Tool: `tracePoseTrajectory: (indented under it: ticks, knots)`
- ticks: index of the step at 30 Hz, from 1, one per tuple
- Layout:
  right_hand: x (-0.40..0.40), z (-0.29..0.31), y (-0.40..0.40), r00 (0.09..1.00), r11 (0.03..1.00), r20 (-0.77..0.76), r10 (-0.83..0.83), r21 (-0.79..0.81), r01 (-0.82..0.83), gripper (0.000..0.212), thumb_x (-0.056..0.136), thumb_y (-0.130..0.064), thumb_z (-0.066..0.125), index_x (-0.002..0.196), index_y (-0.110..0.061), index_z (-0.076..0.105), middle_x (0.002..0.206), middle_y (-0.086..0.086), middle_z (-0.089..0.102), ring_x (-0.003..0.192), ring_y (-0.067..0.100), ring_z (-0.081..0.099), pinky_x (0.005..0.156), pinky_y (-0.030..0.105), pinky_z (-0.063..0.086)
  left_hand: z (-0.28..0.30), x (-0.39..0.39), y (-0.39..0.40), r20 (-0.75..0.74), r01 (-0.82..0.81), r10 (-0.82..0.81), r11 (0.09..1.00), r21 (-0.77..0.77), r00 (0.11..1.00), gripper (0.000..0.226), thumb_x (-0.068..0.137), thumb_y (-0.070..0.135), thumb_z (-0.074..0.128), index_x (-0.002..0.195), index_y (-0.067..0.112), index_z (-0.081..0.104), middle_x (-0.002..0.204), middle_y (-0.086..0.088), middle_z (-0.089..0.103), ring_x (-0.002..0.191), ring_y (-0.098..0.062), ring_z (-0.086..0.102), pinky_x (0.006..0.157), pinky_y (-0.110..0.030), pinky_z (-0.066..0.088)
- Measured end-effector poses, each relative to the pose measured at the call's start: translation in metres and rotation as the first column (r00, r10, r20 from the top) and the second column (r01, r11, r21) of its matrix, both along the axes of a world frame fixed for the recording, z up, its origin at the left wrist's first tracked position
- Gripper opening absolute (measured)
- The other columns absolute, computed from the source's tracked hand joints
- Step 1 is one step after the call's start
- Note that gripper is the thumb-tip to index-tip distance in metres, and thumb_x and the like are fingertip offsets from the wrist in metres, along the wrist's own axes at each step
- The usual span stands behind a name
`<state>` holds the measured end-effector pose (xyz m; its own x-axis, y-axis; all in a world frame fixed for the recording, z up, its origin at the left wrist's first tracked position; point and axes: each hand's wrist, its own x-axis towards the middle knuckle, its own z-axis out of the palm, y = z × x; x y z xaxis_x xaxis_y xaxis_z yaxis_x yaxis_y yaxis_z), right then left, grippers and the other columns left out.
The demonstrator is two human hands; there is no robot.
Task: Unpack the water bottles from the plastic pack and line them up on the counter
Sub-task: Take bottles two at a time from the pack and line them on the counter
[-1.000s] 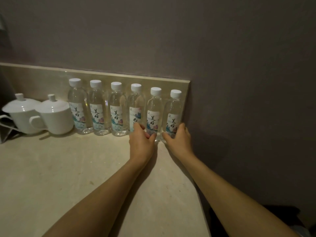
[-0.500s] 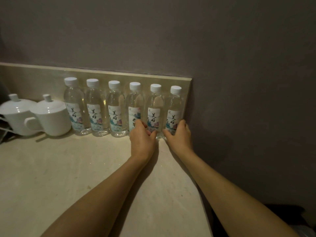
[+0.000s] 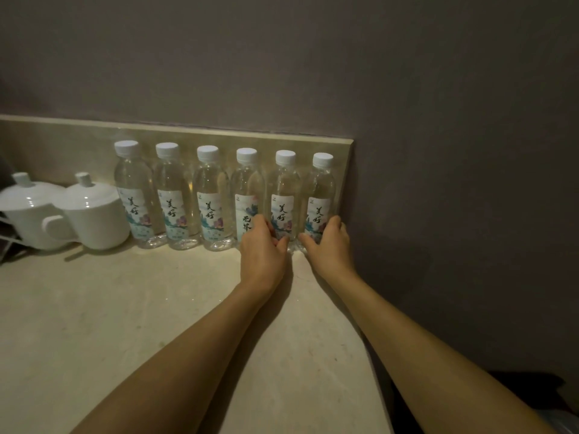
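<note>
Several clear water bottles with white caps and flowered labels stand upright in a row on the pale counter (image 3: 125, 308), against the backsplash (image 3: 62, 136). The leftmost bottle (image 3: 133, 183) is next to the cups. My left hand (image 3: 263, 258) lies at the foot of the fourth bottle (image 3: 247, 183) and wraps the base of the fifth bottle (image 3: 285, 189), thumb in front. My right hand (image 3: 330, 245) grips the base of the last bottle (image 3: 322, 189), which stands by the counter's right end. No plastic pack is in view.
Two white lidded cups (image 3: 94, 214) (image 3: 28, 211) stand left of the row, with a wire rack (image 3: 6, 239) at the left edge. A dark wall (image 3: 470, 214) rises behind and to the right. The counter's right edge (image 3: 376, 355) drops off beside my right arm.
The view has shifted a little. Both hands stay on the bases of the two rightmost bottles, which have edged slightly back toward the backsplash.
</note>
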<state>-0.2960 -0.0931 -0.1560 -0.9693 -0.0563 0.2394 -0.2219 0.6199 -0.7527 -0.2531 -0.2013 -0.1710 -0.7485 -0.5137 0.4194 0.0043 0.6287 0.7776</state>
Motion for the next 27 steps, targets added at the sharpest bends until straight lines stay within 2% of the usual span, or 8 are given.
tracePoseTrajectory:
  ticks: [5,7,11,15,19,23,27]
  knots:
    - [0.003,0.003,0.000,1.000,1.000,0.011,0.003,0.010,-0.003,0.061,0.088,-0.028,0.068,0.134,-0.003,0.038,0.137,0.016,0.044,0.124,0.034,0.049,0.101,0.045,0.045,0.005,0.005,0.002,0.051,-0.016,0.016,1.000,-0.008,0.999,0.018,0.090,0.017,0.069,0.097,0.010,0.053,0.087,-0.006,0.066,0.083,-0.023,0.064,0.073,-0.037,0.054]
    - [0.004,0.005,0.001,1.000,1.000,0.025,0.009,-0.001,-0.009,0.059,0.089,-0.028,0.068,0.133,-0.002,0.038,0.136,0.017,0.043,0.124,0.034,0.048,0.099,0.041,0.045,0.008,0.010,0.002,0.068,-0.015,0.016,1.000,-0.020,0.998,0.018,0.092,0.021,0.067,0.101,0.012,0.056,0.091,-0.005,0.068,0.085,-0.022,0.066,0.078,-0.041,0.057]
    - [0.009,0.005,0.006,0.999,0.999,0.035,0.027,-0.044,-0.026,0.061,0.089,-0.029,0.068,0.134,-0.002,0.038,0.136,0.016,0.041,0.125,0.032,0.047,0.087,0.028,0.039,0.017,0.019,0.002,0.093,-0.012,0.012,1.000,-0.008,0.996,0.016,0.093,0.027,0.065,0.102,0.015,0.058,0.094,-0.002,0.070,0.086,-0.022,0.068,0.079,-0.045,0.058]
    - [0.015,0.008,0.009,0.999,0.997,0.030,0.023,-0.073,-0.021,0.061,0.088,-0.029,0.069,0.134,-0.004,0.039,0.136,0.015,0.042,0.124,0.030,0.048,0.084,0.026,0.037,0.028,0.031,0.002,0.103,-0.012,0.013,1.000,-0.012,0.995,0.016,0.093,0.030,0.063,0.101,0.016,0.061,0.090,0.002,0.068,0.087,-0.021,0.067,0.080,-0.045,0.058]
    - [0.024,0.011,0.010,1.000,0.995,0.008,0.015,-0.096,-0.014,0.056,0.088,-0.025,0.068,0.134,-0.005,0.043,0.132,0.014,0.046,0.120,0.029,0.051,0.087,0.028,0.040,0.033,0.043,0.004,0.100,0.010,-0.007,1.000,-0.022,0.995,0.014,0.093,0.031,0.061,0.095,0.018,0.063,0.083,0.006,0.064,0.084,-0.019,0.065,0.076,-0.039,0.057]
    - [0.039,0.013,0.008,0.999,0.992,-0.028,-0.019,-0.124,0.015,0.048,0.088,-0.023,0.065,0.129,-0.007,0.047,0.128,0.012,0.046,0.115,0.027,0.052,0.086,0.029,0.041,0.031,0.053,0.005,0.099,0.062,-0.062,0.998,-0.003,0.993,0.017,0.094,0.032,0.058,0.091,0.017,0.065,0.082,0.002,0.068,0.081,-0.020,0.066,0.076,-0.040,0.058]
    - [0.058,0.014,0.015,0.996,0.992,-0.062,-0.068,-0.114,0.060,0.040,0.089,-0.022,0.062,0.124,-0.007,0.050,0.123,0.012,0.050,0.113,0.026,0.051,0.094,0.034,0.042,0.027,0.057,0.010,0.075,0.144,-0.156,0.980,0.137,0.985,0.024,0.098,0.030,0.053,0.094,0.012,0.068,0.087,-0.007,0.072,0.083,-0.027,0.070,0.081,-0.047,0.059]
